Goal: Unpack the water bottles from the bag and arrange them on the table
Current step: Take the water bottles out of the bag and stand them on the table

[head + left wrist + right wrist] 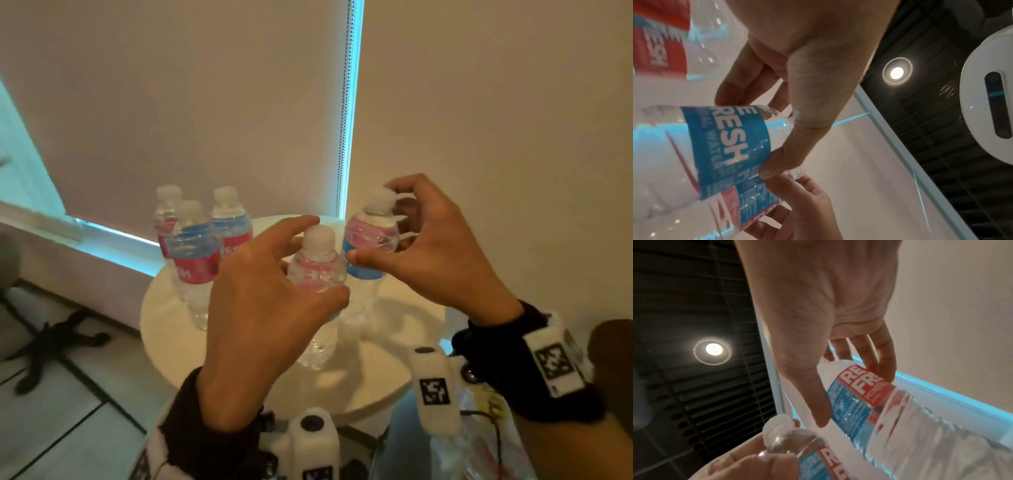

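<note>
Two clear water bottles with red and blue labels and white caps stand close together on the round white table point(383, 370). My left hand point(325, 260) grips the nearer bottle point(317, 274) at its shoulder, thumb in front and fingers behind. My right hand point(373, 222) holds the farther bottle point(371, 246) the same way, its fingers curled by the cap. The left wrist view shows my left hand point(744, 136) on the blue label of its bottle point(725, 146). In the right wrist view my right hand point(853, 398) wraps its bottle point(900, 426). A crinkled clear bag point(479, 445) lies at the lower right.
Three more bottles point(195, 253) stand grouped at the table's back left. Roller blinds point(205, 102) hang close behind the table. A black chair base point(51, 342) sits on the tiled floor to the left.
</note>
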{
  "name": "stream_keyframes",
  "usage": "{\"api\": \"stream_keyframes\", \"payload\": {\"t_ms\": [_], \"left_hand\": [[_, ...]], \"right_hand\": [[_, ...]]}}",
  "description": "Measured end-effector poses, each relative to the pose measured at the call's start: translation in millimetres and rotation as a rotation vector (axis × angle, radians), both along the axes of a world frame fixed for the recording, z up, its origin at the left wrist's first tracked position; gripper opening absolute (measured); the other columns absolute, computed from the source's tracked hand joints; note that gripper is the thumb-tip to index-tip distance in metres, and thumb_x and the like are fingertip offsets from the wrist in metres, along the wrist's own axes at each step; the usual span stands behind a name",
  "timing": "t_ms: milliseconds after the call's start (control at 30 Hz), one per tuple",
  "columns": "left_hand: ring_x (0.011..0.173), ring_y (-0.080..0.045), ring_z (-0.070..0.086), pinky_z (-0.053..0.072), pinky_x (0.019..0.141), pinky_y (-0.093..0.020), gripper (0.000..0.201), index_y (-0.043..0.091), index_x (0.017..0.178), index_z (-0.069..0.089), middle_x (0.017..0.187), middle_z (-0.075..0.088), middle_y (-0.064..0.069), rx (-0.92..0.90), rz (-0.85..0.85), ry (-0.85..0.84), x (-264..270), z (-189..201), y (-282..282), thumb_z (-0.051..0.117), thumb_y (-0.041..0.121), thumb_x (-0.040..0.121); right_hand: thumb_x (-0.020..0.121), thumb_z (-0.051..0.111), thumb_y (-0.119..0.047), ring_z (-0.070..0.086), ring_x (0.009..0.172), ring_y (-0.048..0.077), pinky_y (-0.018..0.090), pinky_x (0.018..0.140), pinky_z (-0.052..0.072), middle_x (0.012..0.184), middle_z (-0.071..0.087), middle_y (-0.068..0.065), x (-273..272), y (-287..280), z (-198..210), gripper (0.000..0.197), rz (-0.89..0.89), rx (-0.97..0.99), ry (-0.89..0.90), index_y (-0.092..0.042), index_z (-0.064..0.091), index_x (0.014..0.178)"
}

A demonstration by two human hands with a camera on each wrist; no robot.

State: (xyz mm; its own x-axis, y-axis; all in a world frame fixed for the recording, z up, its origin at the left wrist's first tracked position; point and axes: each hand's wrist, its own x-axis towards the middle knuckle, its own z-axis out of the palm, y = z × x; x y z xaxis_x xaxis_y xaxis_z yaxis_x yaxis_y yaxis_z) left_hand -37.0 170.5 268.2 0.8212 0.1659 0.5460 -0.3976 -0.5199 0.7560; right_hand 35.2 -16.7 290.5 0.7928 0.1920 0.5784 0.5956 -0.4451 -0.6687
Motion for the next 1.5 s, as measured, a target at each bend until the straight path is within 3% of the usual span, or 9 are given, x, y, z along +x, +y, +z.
{"api": "stream_keyframes", "payload": {"t_ms": [233,433,567,867,967,1133,1267,1400,1500], "left_hand": [[0.092,-0.006,0.072,0.062,0.082,-0.039,0.072,0.04,0.124,0.063,0.11,0.074,0.012,-0.015,0.187,0.013,10.8,-3.3,41.7,0.089,0.031,0.057],[0.092,-0.01,0.072,0.061,0.083,-0.035,0.071,0.037,0.132,0.055,0.117,0.073,0.011,0.101,0.273,0.019,15.6,-2.3,54.0,0.086,0.041,0.068],[0.094,-0.012,0.071,0.045,0.071,-0.012,0.072,0.034,0.135,0.052,0.12,0.072,0.009,0.269,0.272,0.064,15.9,5.1,56.4,0.082,0.05,0.072],[0.096,-0.02,0.072,0.041,0.065,-0.024,0.08,0.032,0.135,0.051,0.116,0.074,0.008,0.524,0.314,0.072,9.9,12.6,60.7,0.069,0.072,0.069],[0.101,-0.025,0.072,0.056,0.077,-0.035,0.089,0.028,0.14,0.047,0.123,0.072,0.002,0.487,0.292,0.049,8.6,9.6,61.6,0.071,0.071,0.066],[0.115,-0.038,0.062,0.056,0.085,-0.047,0.102,0.012,0.144,0.046,0.138,0.057,-0.017,0.429,0.296,-0.084,5.4,-1.6,53.6,0.076,0.069,0.064],[0.074,-0.02,0.056,0.044,0.072,-0.003,0.072,0.007,0.127,0.059,0.115,0.066,-0.015,0.392,0.139,-0.269,-11.2,-8.5,24.8,0.076,0.053,0.074],[0.052,0.01,0.042,0.045,0.056,-0.009,0.026,0.023,0.102,0.071,0.078,0.062,0.016,0.373,-0.294,-0.338,-31.1,-37.5,-20.4,0.077,0.039,0.082],[0.054,-0.001,0.058,0.052,0.045,-0.02,0.026,0.033,0.101,0.066,0.082,0.071,0.012,0.424,-0.534,-0.29,-33.6,-69.4,-65.7,0.073,0.043,0.078]], "right_hand": [[0.06,0.094,-0.02,0.068,0.089,0.011,0.032,0.073,0.063,0.111,0.066,-0.001,38.1,67.7,-12.6,0.07,0.092,-0.047,0.088,-0.022,0.051,0.115],[0.063,0.093,-0.025,0.066,0.096,0.008,0.027,0.076,0.062,0.111,0.062,-0.009,58.5,95.6,-16.0,0.07,0.112,-0.071,0.105,-0.026,0.05,0.118],[0.067,0.09,-0.035,0.065,0.085,0.001,0.02,0.071,0.059,0.11,0.061,-0.013,62.4,106.8,-16.8,0.066,0.124,-0.074,0.105,-0.027,0.049,0.119],[0.07,0.089,-0.03,0.062,0.082,-0.003,0.006,0.066,0.054,0.124,0.062,-0.005,62.2,107.3,-21.8,0.07,0.12,-0.103,0.08,-0.02,0.05,0.128],[0.07,0.089,-0.031,0.066,0.093,0.007,0.014,0.075,0.058,0.137,0.059,-0.001,57.4,100.8,-21.1,0.077,0.128,-0.129,0.107,-0.021,0.047,0.133],[0.071,0.089,-0.034,0.067,0.103,0.013,0.029,0.084,0.061,0.14,0.056,-0.003,33.4,65.5,-21.8,0.082,0.092,-0.23,0.092,-0.026,0.043,0.139],[0.075,0.085,-0.034,0.07,0.098,0.009,0.029,0.082,0.061,0.126,0.062,-0.01,1.3,6.8,-29.5,0.059,-0.023,-0.133,0.074,-0.028,0.055,0.126],[0.075,0.081,-0.034,0.072,0.094,0.01,0.025,0.081,0.06,0.111,0.07,-0.012,-44.6,-71.9,-52.7,0.042,-0.221,-0.02,0.152,-0.027,0.064,0.113],[0.075,0.083,-0.03,0.071,0.091,0.005,0.015,0.075,0.057,0.101,0.072,-0.014,-80.0,-128.6,-92.5,0.035,-0.451,-0.024,0.223,-0.031,0.066,0.106]]}}
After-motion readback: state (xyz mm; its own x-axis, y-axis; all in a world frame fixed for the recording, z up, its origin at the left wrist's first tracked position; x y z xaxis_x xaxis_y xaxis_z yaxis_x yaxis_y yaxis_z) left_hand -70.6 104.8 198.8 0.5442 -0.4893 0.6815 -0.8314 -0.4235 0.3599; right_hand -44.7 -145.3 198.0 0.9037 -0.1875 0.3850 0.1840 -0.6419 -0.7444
